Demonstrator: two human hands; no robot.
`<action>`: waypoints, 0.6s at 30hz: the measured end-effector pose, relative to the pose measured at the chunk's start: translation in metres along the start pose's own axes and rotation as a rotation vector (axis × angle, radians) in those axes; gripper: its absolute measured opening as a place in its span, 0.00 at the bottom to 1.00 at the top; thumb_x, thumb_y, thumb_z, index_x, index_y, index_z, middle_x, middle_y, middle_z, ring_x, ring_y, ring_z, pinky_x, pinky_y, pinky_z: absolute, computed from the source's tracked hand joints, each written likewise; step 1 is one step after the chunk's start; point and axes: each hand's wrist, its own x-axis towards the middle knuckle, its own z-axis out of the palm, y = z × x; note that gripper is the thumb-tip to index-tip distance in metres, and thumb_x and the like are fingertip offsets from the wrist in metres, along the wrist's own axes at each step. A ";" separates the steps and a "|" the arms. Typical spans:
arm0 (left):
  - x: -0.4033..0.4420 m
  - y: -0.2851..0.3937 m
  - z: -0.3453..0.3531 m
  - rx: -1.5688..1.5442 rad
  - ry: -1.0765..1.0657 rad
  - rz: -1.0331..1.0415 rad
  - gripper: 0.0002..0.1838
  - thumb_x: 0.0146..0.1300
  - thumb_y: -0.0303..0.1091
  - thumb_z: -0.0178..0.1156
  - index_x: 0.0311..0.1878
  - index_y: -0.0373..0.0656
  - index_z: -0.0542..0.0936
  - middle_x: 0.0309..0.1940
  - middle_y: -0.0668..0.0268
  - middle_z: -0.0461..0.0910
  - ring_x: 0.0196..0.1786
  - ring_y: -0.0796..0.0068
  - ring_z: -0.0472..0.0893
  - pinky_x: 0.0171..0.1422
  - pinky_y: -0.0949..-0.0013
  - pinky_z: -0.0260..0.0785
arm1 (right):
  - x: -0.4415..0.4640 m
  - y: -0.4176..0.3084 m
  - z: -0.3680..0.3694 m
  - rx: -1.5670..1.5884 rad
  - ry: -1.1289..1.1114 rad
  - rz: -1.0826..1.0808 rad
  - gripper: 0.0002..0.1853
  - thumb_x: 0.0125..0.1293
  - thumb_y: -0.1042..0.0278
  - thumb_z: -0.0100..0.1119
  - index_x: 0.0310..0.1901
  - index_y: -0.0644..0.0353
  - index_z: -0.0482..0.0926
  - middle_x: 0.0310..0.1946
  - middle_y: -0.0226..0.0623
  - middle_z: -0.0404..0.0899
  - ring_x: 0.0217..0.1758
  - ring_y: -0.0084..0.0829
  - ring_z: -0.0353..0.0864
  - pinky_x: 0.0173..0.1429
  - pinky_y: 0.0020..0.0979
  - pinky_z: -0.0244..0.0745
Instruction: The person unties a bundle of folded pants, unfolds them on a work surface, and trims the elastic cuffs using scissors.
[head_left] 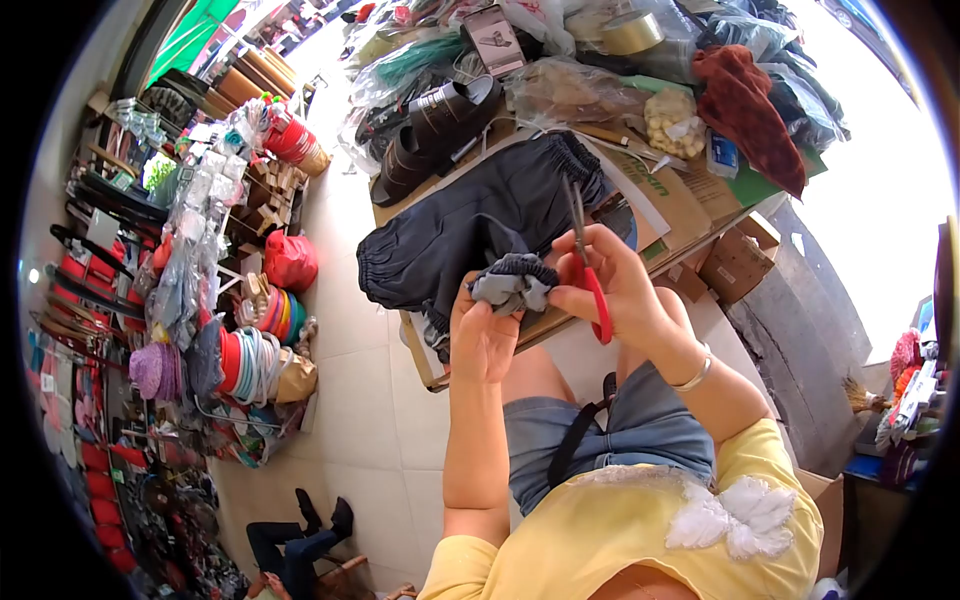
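Between my two hands is a bunched piece of dark grey cloth with a gathered elastic edge (515,284). My left hand (484,330) grips its left side with closed fingers. At its right edge, my right hand (610,290) pinches the cloth while also holding red-handled scissors (598,300), their blades pointing up and away from me. A dark sleeve-like cloth piece with elastic ends (470,225) lies just beyond, on the cardboard-covered table (690,205). Whether the bunched cloth joins another piece underneath is hidden.
Dark sandals (430,135), a tape roll (632,32), a brown cloth (748,115) and plastic bags crowd the table's far side. An open cardboard box (738,262) stands at right. Shelves of goods (215,300) line the left. Another person's legs (295,545) show at lower left.
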 end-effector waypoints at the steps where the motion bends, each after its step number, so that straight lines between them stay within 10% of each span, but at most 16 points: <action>1: -0.002 0.003 0.000 0.030 -0.028 0.019 0.17 0.61 0.34 0.63 0.50 0.39 0.74 0.50 0.55 0.79 0.58 0.60 0.77 0.67 0.53 0.65 | 0.001 0.005 0.002 0.019 0.000 -0.005 0.27 0.54 0.81 0.68 0.55 0.60 0.69 0.39 0.30 0.75 0.42 0.20 0.75 0.49 0.22 0.72; 11: -0.023 0.006 -0.007 0.278 -0.006 -0.009 0.20 0.48 0.28 0.76 0.42 0.41 0.76 0.42 0.66 0.81 0.47 0.77 0.80 0.57 0.69 0.72 | 0.001 0.009 -0.013 0.488 -0.154 0.141 0.29 0.53 0.85 0.66 0.56 0.56 0.67 0.45 0.34 0.77 0.50 0.25 0.77 0.54 0.28 0.73; 18: -0.028 -0.001 0.015 0.543 0.025 0.102 0.18 0.47 0.18 0.71 0.36 0.43 0.73 0.37 0.70 0.77 0.42 0.79 0.76 0.49 0.75 0.67 | -0.001 0.005 0.001 0.146 -0.073 0.029 0.27 0.51 0.85 0.66 0.52 0.58 0.69 0.38 0.29 0.77 0.41 0.19 0.76 0.46 0.23 0.71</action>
